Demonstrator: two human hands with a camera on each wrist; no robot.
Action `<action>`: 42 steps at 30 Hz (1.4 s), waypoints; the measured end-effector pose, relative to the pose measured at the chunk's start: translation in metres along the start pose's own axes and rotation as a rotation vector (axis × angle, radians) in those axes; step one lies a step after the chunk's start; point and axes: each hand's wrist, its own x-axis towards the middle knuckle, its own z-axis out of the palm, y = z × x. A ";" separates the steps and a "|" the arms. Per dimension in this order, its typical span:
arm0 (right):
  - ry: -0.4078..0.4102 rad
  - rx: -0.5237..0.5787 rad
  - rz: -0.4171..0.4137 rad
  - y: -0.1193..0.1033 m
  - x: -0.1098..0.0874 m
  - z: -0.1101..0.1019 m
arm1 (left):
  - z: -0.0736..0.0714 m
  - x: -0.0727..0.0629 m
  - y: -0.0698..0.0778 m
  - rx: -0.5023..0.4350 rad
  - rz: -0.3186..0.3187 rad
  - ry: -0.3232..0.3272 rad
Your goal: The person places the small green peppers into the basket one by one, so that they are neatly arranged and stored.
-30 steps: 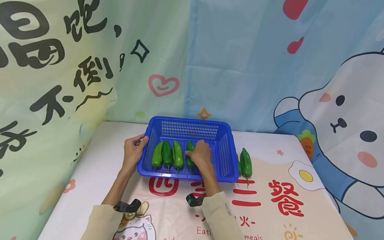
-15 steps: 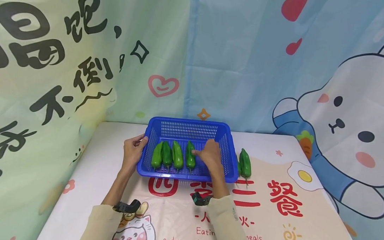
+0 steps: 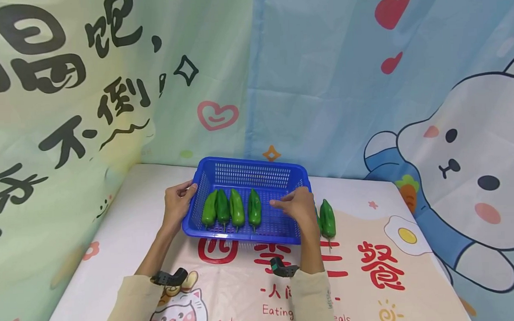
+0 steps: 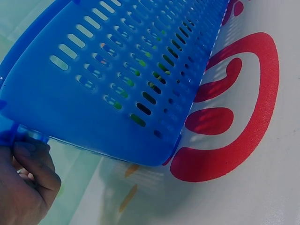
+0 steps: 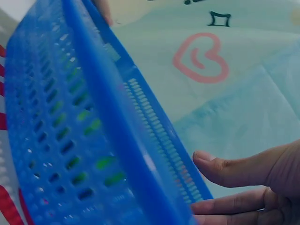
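Observation:
A blue plastic basket [image 3: 280, 226] with slotted walls stands on the table. Several green peppers [image 3: 236, 208] lie side by side in its left and middle part, stems toward the person. The left hand [image 3: 176, 202] grips the basket's left rim; in the left wrist view the thumb and curled fingers [image 4: 35, 164] hold that edge. Over the basket's right side hovers the right hand [image 3: 302, 208], thumb and fingers extended, with nothing held. Just outside the right wall lie two more peppers [image 3: 327, 218], one of them mostly hidden by the basket and hand.
The table [image 3: 155, 178] is white, covered partly by a printed beige mat [image 3: 244, 293]. A patterned cloth backdrop [image 3: 305, 83] hangs close behind and beside the table. A black wrist camera [image 3: 285, 268] sits on each forearm.
The right hand has let go of the rightmost pepper in the basket and moved right, to the basket's right side. The left hand keeps its grip on the left rim.

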 end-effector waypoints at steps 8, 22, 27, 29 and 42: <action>0.023 0.091 -0.002 0.014 -0.001 -0.020 | 0.000 0.000 -0.001 0.008 0.009 0.008; -0.020 0.319 0.116 0.040 -0.017 -0.065 | 0.000 0.001 -0.001 0.006 0.003 0.006; 0.031 0.334 0.159 0.056 -0.019 -0.075 | 0.001 0.001 -0.002 0.003 -0.006 0.006; 0.055 0.342 0.179 0.061 -0.019 -0.078 | 0.001 0.002 -0.002 0.000 -0.005 0.007; 0.202 0.364 0.340 0.105 -0.014 -0.074 | 0.001 0.002 -0.003 0.006 -0.001 0.014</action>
